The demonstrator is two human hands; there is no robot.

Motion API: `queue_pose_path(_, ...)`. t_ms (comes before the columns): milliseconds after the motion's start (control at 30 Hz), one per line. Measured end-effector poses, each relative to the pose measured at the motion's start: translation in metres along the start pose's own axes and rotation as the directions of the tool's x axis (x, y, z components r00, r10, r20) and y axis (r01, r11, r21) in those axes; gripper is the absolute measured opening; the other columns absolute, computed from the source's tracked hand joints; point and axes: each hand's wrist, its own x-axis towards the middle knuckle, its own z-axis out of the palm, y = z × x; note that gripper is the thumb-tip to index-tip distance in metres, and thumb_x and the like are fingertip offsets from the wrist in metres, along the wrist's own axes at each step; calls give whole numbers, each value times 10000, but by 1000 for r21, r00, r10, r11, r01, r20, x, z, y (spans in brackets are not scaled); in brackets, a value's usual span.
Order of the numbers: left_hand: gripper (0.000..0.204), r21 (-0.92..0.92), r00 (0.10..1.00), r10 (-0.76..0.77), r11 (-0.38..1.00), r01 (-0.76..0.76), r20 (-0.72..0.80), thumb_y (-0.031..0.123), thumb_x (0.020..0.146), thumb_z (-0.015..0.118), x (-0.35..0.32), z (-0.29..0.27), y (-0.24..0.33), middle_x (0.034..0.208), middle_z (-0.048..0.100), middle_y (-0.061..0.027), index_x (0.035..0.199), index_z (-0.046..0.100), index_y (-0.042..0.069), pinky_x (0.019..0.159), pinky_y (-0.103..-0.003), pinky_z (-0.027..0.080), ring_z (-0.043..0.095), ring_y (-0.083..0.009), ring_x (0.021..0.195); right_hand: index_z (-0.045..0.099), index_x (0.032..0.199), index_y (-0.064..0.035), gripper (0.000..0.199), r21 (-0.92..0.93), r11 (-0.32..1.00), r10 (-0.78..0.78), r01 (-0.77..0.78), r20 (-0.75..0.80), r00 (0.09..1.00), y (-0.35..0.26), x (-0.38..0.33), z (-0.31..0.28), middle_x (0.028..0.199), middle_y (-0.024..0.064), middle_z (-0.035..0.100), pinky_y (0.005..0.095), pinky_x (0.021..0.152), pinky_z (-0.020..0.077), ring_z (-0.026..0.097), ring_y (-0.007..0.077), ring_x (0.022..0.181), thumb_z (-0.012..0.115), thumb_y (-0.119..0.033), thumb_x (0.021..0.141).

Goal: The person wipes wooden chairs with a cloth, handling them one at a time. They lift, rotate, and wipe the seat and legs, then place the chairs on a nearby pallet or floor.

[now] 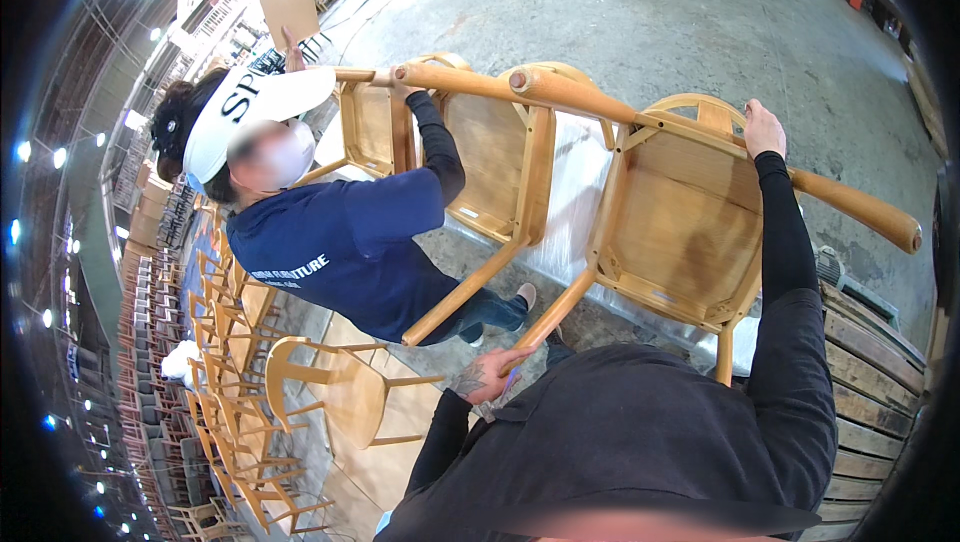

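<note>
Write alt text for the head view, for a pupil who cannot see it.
The person's left hand grips a leg of an upturned wooden chair, with the right hand at its far side near the backrest. A co-worker in a navy T-shirt stands beside more upturned chairs. Other wooden chairs fill the lower left.

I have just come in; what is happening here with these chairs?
The camera wearer grips a leg of an upturned wooden chair with the left hand; the right hand is at its far side. Nearby, a co-worker in a navy shirt has a hand at similar upturned chairs. More wooden chairs are on the left.
</note>
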Motion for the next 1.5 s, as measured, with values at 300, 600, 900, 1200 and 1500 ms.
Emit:
queue_pose_path(300,569,51,1000,-5,999,7,-26,97,848,685,-1,-10,23,935,553,-112,1348,529,318,741,-353,509,610,-227,806,594,1007,-78,231,4,1000,13,-13,3,1000,3,2,7,966,192,672,485,788,498,638,383,931,426,-228,953)
queue_pose_path(600,549,101,999,-22,994,27,-43,151,828,673,-1,-10,25,980,567,-154,1335,542,317,809,-403,490,601,-324,902,600,1018,-88,243,17,1000,6,-6,23,1000,6,5,10,967,188,674,489,794,494,632,385,945,428,-247,955)
queue_pose_path(900,562,104,1000,10,995,-9,-10,219,847,651,0,-14,23,974,581,-170,1377,490,311,825,-410,483,600,-339,909,596,1038,-89,252,-21,999,25,-25,36,999,5,6,11,958,206,667,494,792,492,630,399,935,437,-270,962)
queue_pose_path(1200,567,122,997,61,991,-55,-43,183,842,650,-4,-14,26,927,589,-152,1379,493,276,806,-410,483,602,-326,895,594,1047,-91,257,-26,1000,-10,11,40,999,6,7,10,948,215,666,496,787,493,633,403,926,435,-279,970)
queue_pose_path(1500,626,103,1000,11,995,-10,-5,132,808,670,-2,-12,18,911,583,-157,1385,483,284,784,-408,494,603,-329,852,600,1064,-101,264,-23,1000,8,-8,37,999,6,7,9,958,222,665,495,789,495,631,404,933,442,-288,969)
